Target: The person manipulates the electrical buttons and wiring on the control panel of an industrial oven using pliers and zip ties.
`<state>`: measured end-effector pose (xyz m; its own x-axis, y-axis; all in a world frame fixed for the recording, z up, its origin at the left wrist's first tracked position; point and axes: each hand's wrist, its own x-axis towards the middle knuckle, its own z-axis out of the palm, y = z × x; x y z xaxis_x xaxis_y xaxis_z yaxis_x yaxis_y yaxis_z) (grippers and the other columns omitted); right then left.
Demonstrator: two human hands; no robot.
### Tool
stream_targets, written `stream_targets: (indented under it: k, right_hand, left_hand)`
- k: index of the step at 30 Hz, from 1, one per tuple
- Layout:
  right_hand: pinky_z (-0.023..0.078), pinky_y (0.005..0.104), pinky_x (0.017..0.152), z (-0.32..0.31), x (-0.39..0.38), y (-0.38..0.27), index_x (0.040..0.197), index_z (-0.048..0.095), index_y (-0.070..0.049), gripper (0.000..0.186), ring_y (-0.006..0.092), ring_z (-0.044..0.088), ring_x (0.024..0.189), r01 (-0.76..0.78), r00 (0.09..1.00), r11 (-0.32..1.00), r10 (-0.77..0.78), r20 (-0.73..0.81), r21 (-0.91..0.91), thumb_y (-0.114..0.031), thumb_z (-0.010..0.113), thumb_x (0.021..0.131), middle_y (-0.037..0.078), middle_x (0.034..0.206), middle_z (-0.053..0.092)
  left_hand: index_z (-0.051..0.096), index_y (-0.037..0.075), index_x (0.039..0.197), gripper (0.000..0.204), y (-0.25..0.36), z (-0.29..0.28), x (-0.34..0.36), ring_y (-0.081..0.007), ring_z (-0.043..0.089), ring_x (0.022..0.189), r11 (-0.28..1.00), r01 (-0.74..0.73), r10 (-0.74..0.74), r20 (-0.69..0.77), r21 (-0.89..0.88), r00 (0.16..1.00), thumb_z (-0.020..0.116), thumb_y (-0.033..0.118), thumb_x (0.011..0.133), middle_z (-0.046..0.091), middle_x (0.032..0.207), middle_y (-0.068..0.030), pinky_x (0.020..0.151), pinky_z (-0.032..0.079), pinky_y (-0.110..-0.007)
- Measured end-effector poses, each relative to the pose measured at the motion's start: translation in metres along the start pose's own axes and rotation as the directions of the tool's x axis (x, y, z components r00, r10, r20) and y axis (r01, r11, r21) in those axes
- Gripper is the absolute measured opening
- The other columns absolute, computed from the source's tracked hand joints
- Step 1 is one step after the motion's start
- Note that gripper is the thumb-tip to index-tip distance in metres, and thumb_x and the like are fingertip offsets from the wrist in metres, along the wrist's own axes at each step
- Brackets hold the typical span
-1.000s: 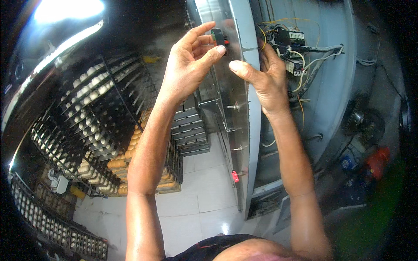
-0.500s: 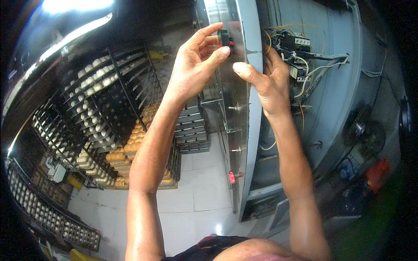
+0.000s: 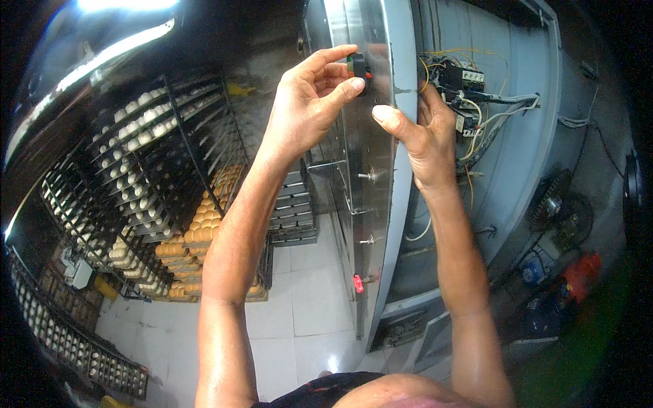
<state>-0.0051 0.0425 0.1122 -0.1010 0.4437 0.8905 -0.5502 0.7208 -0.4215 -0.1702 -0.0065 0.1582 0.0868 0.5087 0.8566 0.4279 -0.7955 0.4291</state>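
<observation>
Pinching a small black switch with a green and red face [image 3: 358,66], the left hand [image 3: 309,102] holds it against the front of the open grey metal cabinet door [image 3: 371,136]. The right hand [image 3: 425,132] wraps the door's edge, fingers clamped behind it beside loose coloured wiring [image 3: 469,102]. Bare wires there could, I judge, snag or shock those fingers; a slackened pinch could drop the switch.
</observation>
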Motion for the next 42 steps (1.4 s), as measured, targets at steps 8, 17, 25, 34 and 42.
stream_targets:
  k: [8, 17, 25, 34, 42]
  right_hand:
    - [0.049, 0.0289, 0.089, 0.000, -0.002, -0.005, 0.117, 0.060, 0.001, 0.048, 0.0154, 0.062, 0.097, -0.026, 1.000, 1.000, 0.026, -0.002, 0.001, -0.016, 0.078, 0.075, 0.009, 0.108, 0.067]
    - [0.049, 0.0295, 0.091, -0.002, -0.002, -0.006, 0.119, 0.060, 0.001, 0.050, 0.0164, 0.063, 0.100, -0.078, 0.997, 0.997, 0.078, 0.007, 0.024, -0.014, 0.078, 0.075, 0.009, 0.111, 0.066]
    - [0.046, 0.0310, 0.097, -0.001, -0.002, -0.004, 0.127, 0.055, 0.000, 0.058, 0.0174, 0.061, 0.105, -0.048, 0.999, 0.999, 0.047, 0.015, 0.020, -0.016, 0.077, 0.076, 0.010, 0.117, 0.064]
    - [0.046, 0.0313, 0.098, 0.005, -0.005, -0.007, 0.129, 0.054, -0.001, 0.060, 0.0174, 0.060, 0.107, -0.027, 0.999, 1.000, 0.027, -0.021, 0.016, -0.018, 0.077, 0.076, 0.009, 0.119, 0.063]
    - [0.044, 0.0317, 0.100, 0.002, -0.001, -0.012, 0.132, 0.054, -0.002, 0.063, 0.0179, 0.058, 0.109, -0.078, 0.996, 0.996, 0.075, 0.053, 0.051, -0.016, 0.077, 0.075, 0.008, 0.120, 0.062]
  left_hand:
    - [0.057, 0.003, 0.132, 0.047, 0.001, 0.001, -0.001, -0.0088, 0.060, 0.094, 0.996, -0.020, 0.021, -0.010, 0.085, 1.000, 0.073, 0.010, 0.088, 0.063, 0.100, -0.0034, 0.088, 0.049, -0.024]
    - [0.049, 0.004, 0.140, 0.055, -0.003, 0.004, -0.005, -0.0142, 0.060, 0.100, 0.998, -0.011, 0.010, -0.014, -0.062, 1.000, 0.071, 0.015, 0.091, 0.061, 0.109, -0.0095, 0.091, 0.050, -0.029]
    - [0.050, 0.005, 0.139, 0.053, -0.005, 0.000, -0.002, -0.0137, 0.059, 0.100, 0.983, 0.032, -0.026, 0.036, -0.179, 0.999, 0.070, 0.017, 0.091, 0.060, 0.109, -0.0087, 0.090, 0.051, -0.030]
    - [0.051, 0.005, 0.138, 0.053, -0.006, -0.003, 0.000, -0.0117, 0.059, 0.099, 0.991, 0.036, -0.029, 0.059, -0.127, 0.998, 0.071, 0.014, 0.090, 0.060, 0.108, -0.0056, 0.090, 0.050, -0.028]
    - [0.053, 0.003, 0.132, 0.051, -0.007, -0.002, 0.001, -0.0115, 0.059, 0.099, 0.994, 0.025, -0.022, 0.029, -0.111, 0.999, 0.074, 0.010, 0.087, 0.060, 0.107, -0.0059, 0.089, 0.049, -0.026]
